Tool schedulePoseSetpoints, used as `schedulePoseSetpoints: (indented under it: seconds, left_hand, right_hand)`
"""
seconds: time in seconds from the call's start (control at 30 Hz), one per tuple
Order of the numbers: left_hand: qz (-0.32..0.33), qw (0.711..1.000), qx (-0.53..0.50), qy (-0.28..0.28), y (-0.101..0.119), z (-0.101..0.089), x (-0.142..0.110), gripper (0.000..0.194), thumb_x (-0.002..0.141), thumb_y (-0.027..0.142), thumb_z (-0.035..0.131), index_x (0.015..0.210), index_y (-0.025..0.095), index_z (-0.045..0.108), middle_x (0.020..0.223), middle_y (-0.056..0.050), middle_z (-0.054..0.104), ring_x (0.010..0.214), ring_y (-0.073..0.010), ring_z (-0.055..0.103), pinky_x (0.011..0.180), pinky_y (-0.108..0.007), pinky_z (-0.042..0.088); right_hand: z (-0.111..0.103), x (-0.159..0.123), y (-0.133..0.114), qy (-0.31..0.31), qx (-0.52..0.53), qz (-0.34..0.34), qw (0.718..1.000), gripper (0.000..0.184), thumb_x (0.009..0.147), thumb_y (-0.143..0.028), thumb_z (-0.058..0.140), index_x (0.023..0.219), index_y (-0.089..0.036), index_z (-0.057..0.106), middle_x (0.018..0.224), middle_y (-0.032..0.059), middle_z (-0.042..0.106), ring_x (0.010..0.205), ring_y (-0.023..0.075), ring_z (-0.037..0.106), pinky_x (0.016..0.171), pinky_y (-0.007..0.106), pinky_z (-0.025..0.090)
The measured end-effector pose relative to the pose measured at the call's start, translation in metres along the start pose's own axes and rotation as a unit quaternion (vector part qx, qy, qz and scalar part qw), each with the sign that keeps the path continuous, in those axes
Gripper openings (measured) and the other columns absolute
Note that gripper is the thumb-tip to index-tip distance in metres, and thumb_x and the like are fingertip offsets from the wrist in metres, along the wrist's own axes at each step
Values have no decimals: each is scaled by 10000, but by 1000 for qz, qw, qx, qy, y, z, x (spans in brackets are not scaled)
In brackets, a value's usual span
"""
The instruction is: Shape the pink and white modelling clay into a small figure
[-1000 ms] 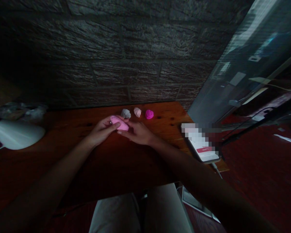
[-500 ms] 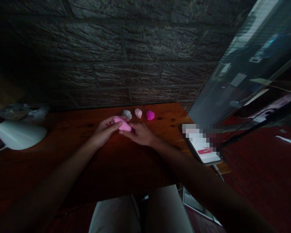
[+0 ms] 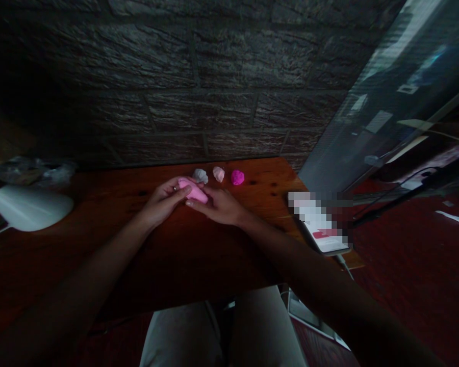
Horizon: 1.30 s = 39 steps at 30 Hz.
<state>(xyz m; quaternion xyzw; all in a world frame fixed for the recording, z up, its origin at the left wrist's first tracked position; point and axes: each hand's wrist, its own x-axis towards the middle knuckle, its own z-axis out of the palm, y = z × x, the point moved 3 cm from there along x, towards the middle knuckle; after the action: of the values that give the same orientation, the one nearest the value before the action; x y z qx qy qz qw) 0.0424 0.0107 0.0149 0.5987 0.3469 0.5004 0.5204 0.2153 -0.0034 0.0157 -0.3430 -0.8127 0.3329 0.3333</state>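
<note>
A pale pink lump of clay is held between both hands above the wooden table. My left hand, with a ring on one finger, wraps its fingers over the lump's left end. My right hand grips the lump's right end, fingers curled under it. Just behind the hands three small clay lumps lie in a row: a grey-white lump, a light pink lump and a bright magenta lump.
A phone with a lit screen lies at the table's right edge. A white rounded object sits at the far left. A dark stone-pattern wall stands behind the table. My knees show below the near edge.
The hands have shifted slightly around the pink lump, the right fingers closing more over its end. The three small lumps have not moved.
</note>
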Motion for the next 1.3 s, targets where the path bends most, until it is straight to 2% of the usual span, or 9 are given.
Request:
schedulePoseSetpoints:
  seconds: [0.1, 0.2, 0.27, 0.47, 0.6, 0.73, 1.0, 1.13, 1.3]
  left_hand:
    - [3, 1000, 0, -10, -1, 0, 0, 311, 786, 413, 855, 1013, 211, 789, 1013, -70, 795, 907, -180, 730, 810, -260, 575]
    - [-19, 1000, -4, -14, -4, 0, -1, 309, 793, 407, 845, 1017, 204, 785, 1021, -85, 796, 951, -204, 739, 856, -297, 584]
    - [-24, 1000, -10, -9, -5, 1, -1, 317, 788, 401, 849, 1024, 200, 783, 1056, -95, 795, 993, -219, 738, 895, -321, 583]
    - [-21, 999, -26, 0, -5, 1, -2, 399, 749, 468, 876, 1042, 209, 797, 1085, -102, 798, 1016, -234, 739, 889, -325, 582]
    - [-24, 999, -30, 5, -4, 2, -1, 387, 763, 467, 873, 1036, 203, 803, 1095, -99, 798, 1006, -222, 740, 878, -302, 579]
    - [-23, 999, -39, -5, -3, 2, -1, 376, 764, 488, 870, 1014, 215, 802, 1098, -93, 800, 973, -209, 747, 838, -278, 590]
    - [-20, 999, -28, -27, -6, -3, -1, 291, 837, 439, 815, 1016, 210, 793, 1056, -102, 796, 955, -216, 744, 829, -302, 598]
    - [-26, 999, -26, -12, -6, -4, 0, 304, 791, 439, 848, 980, 206, 800, 1006, -88, 797, 894, -202, 741, 774, -288, 597]
    - [-10, 1000, -25, 9, -3, 1, -1, 356, 749, 428, 884, 1028, 221, 810, 1073, -87, 800, 998, -210, 735, 877, -288, 581]
  right_hand:
    - [1, 0, 1, 3, 2, -5, 1000, 426, 968, -488, 631, 1187, -126, 678, 985, 70, 726, 777, 149, 629, 724, 301, 481]
    - [2, 1, 2, 6, -4, -25, 1000, 345, 964, -466, 647, 1041, -135, 706, 939, 56, 729, 743, 134, 613, 709, 290, 473]
    - [2, 1, 3, 13, -7, -38, 999, 328, 956, -457, 666, 1011, -137, 712, 938, 55, 732, 752, 134, 615, 711, 286, 470]
    - [0, 1, 6, 26, -12, -18, 999, 338, 940, -430, 700, 1082, -124, 721, 924, 50, 744, 753, 130, 619, 688, 266, 451]
    - [-1, 1, 4, 29, -17, -4, 999, 387, 922, -462, 721, 1111, -125, 716, 931, 50, 739, 763, 133, 632, 687, 260, 447]
    - [0, -1, 0, 7, 10, 3, 1000, 465, 924, -475, 712, 1227, -125, 674, 928, 46, 730, 750, 136, 637, 672, 266, 454]
    - [3, -1, 0, -15, 35, 5, 999, 337, 970, -467, 643, 1042, -142, 695, 815, 20, 696, 706, 134, 639, 644, 271, 466]
    - [4, -1, 1, -23, 31, -1, 999, 333, 977, -443, 638, 1083, -133, 693, 832, 29, 708, 726, 140, 654, 659, 272, 480]
    - [2, 1, 4, 11, 7, -12, 1000, 418, 960, -461, 661, 1203, -122, 689, 937, 63, 748, 788, 157, 677, 706, 287, 499]
